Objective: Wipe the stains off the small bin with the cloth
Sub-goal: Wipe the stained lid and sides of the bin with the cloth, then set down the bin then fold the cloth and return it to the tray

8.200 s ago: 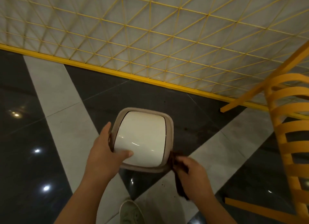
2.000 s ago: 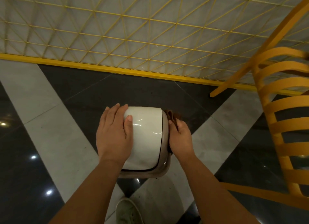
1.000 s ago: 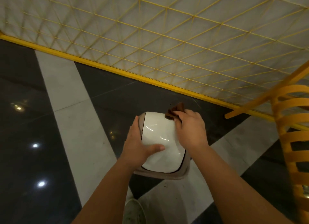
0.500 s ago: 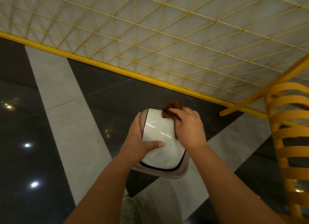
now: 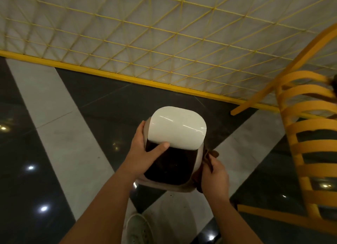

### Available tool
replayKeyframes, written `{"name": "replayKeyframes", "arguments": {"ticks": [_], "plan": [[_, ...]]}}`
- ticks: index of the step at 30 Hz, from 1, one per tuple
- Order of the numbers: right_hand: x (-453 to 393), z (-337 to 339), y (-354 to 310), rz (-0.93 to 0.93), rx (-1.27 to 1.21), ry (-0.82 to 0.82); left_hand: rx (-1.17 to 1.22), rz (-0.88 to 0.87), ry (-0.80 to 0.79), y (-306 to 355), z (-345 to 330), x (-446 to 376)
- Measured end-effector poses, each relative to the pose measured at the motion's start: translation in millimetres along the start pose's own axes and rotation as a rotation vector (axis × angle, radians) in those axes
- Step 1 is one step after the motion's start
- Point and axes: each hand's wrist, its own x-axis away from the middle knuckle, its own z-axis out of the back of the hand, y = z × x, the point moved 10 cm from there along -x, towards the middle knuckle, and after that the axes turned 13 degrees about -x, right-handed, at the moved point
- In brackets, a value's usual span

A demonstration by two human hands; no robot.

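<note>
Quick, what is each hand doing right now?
Left hand: holds the small bin, thumb across its opening.
Right hand: grips the cloth against the bin's side.

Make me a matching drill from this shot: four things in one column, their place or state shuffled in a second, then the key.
Things:
1. bin lid
2. cloth
3. left hand
4. shoe

Places or states:
A. pressed against the bin's right side by the right hand
B. on the floor at the bottom edge
C. swung partly open, showing the dark inside
D. holds the bin's left rim, thumb across the opening

Pairs: 1-C, 2-A, 3-D, 4-B
</note>
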Motion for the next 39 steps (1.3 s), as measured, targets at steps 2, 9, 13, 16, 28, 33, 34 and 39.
{"name": "replayKeyframes", "arguments": {"ticks": [2, 9, 13, 16, 28, 33, 34, 39], "plan": [[3, 0, -3, 0.021, 0.012, -0.013, 0.045, 0.047, -0.011, -3, -1, 1], [29, 16, 9, 0.041, 0.079, -0.029, -0.011, 0.122, -0.014, 5, -9, 5], [40, 25, 16, 0.051, 0.058, -0.022, -0.041, 0.136, -0.016, 4, -19, 0], [38, 24, 14, 0.035, 0.051, -0.022, -0.029, 0.189, -0.001, -5, -20, -1], [37, 30, 15, 0.122, 0.141, -0.059, 0.031, 0.195, 0.12, -13, -22, 5], [57, 29, 16, 0.17, 0.329, -0.154, 0.019, 0.231, 0.108, -16, -22, 5], [61, 25, 15, 0.167, 0.366, -0.226, 0.018, 0.236, 0.104, -15, -22, 6], [79, 12, 14, 0.089, 0.316, -0.46, 0.006, 0.261, 0.082, -13, -21, 7]]}}
